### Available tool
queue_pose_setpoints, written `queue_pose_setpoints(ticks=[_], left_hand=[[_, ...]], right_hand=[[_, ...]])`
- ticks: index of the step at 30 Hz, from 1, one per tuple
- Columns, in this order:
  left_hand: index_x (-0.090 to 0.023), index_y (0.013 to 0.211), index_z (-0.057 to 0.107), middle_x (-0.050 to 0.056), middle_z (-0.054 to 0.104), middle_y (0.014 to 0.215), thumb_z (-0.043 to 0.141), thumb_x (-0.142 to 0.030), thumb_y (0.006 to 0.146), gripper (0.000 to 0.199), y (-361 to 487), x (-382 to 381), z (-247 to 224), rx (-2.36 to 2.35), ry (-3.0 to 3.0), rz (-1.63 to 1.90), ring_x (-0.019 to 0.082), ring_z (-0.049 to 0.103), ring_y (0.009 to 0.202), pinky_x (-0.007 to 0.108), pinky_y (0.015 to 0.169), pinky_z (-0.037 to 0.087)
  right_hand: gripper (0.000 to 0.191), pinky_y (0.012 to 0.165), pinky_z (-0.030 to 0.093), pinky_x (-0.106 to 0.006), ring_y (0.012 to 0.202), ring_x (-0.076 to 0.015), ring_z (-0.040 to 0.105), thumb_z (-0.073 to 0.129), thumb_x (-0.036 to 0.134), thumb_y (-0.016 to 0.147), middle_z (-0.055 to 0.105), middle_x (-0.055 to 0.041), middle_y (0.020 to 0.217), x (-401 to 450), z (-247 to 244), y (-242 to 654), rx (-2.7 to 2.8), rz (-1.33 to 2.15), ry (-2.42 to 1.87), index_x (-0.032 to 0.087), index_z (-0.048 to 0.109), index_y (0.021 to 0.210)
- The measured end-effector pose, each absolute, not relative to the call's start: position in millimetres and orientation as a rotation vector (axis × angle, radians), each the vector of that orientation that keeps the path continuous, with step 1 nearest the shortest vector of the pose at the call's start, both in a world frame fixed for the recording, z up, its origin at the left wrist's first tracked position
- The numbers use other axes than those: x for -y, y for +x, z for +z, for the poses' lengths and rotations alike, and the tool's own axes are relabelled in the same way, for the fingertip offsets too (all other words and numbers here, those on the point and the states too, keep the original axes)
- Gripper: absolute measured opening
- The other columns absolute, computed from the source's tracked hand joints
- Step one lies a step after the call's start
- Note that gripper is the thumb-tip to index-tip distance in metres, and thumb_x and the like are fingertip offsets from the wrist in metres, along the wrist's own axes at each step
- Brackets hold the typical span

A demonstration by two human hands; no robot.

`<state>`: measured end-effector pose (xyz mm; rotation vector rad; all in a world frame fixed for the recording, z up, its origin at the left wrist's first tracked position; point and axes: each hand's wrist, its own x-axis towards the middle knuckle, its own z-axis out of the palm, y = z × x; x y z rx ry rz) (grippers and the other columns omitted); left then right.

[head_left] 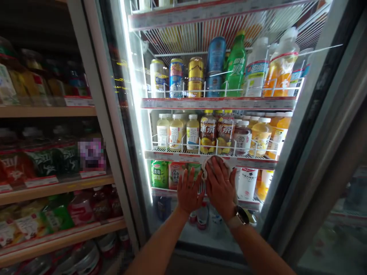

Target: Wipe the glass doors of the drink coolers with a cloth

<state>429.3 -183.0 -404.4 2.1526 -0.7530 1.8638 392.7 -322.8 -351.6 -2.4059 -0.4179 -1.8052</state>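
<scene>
Head view: the left hand and right hand were open against the glass door of a lit drinks cooler, fingers spread, neither clenched. A white cloth lay at the hands' 12 o'clock, partly under the right palm, held by flat pressure and not gripped. Whether the left fingers touched it could not be told. A wristwatch sat on the right wrist. Behind the pane, wire rails kept the bottles upright and fronted, apparently so that labels faced outward. Two tea bottles at 12 o'clock read 冰茶, and a green-labelled bottle at 10 o'clock read 青梅. Price strips ran along the cooler shelf edges, their print too small to read. Wooden shelves of packaged goods stood at 9 o'clock.
</scene>
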Motion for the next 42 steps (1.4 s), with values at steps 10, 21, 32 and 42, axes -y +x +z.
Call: queue_pose_setpoints(ticks=[10, 21, 32, 42], left_hand=[[-0.014, 0.156, 0.023, 0.013, 0.023, 0.163, 0.033, -0.039, 0.096, 0.065, 425, 182, -400, 0.762, 2.19, 1.874, 0.032, 0.014, 0.152, 0.048, 0.121, 0.016], [-0.015, 0.155, 0.025, 0.013, 0.023, 0.162, 0.033, -0.037, 0.098, 0.062, 426, 183, -400, 0.766, 2.157, 1.874, 0.032, 0.016, 0.151, 0.049, 0.121, 0.018], [-0.018, 0.155, 0.025, 0.013, 0.029, 0.16, 0.041, -0.037, 0.095, 0.065, 428, 183, -404, 0.741, 2.172, 1.872, 0.032, 0.021, 0.15, 0.05, 0.121, 0.018], [-0.018, 0.155, 0.026, 0.013, 0.026, 0.161, 0.042, -0.036, 0.095, 0.065, 429, 183, -403, 0.746, 2.168, 1.868, 0.032, 0.019, 0.151, 0.05, 0.121, 0.02]], right_hand=[[0.064, 0.123, 0.007, -0.048, 0.137, -0.0238, 0.047, 0.045, 0.018, 0.095, 0.058, -0.0102, 0.142, 333, -490, 376, 0.513, -1.656, -2.489, 0.025, 0.028, 0.156], [0.057, 0.121, 0.008, -0.055, 0.144, -0.0269, 0.035, 0.046, 0.028, 0.099, 0.042, -0.0109, 0.155, 345, -359, 386, 0.433, -1.796, -2.393, 0.026, 0.032, 0.155], [0.056, 0.12, 0.014, -0.049, 0.128, -0.0252, 0.053, 0.046, 0.03, 0.099, 0.061, -0.0106, 0.138, 336, -462, 378, 0.412, -1.701, -2.461, 0.027, 0.035, 0.154], [0.05, 0.121, 0.01, -0.052, 0.14, -0.0255, 0.041, 0.046, 0.026, 0.098, 0.049, -0.0109, 0.15, 339, -395, 376, 0.452, -1.647, -2.472, 0.025, 0.044, 0.148]])
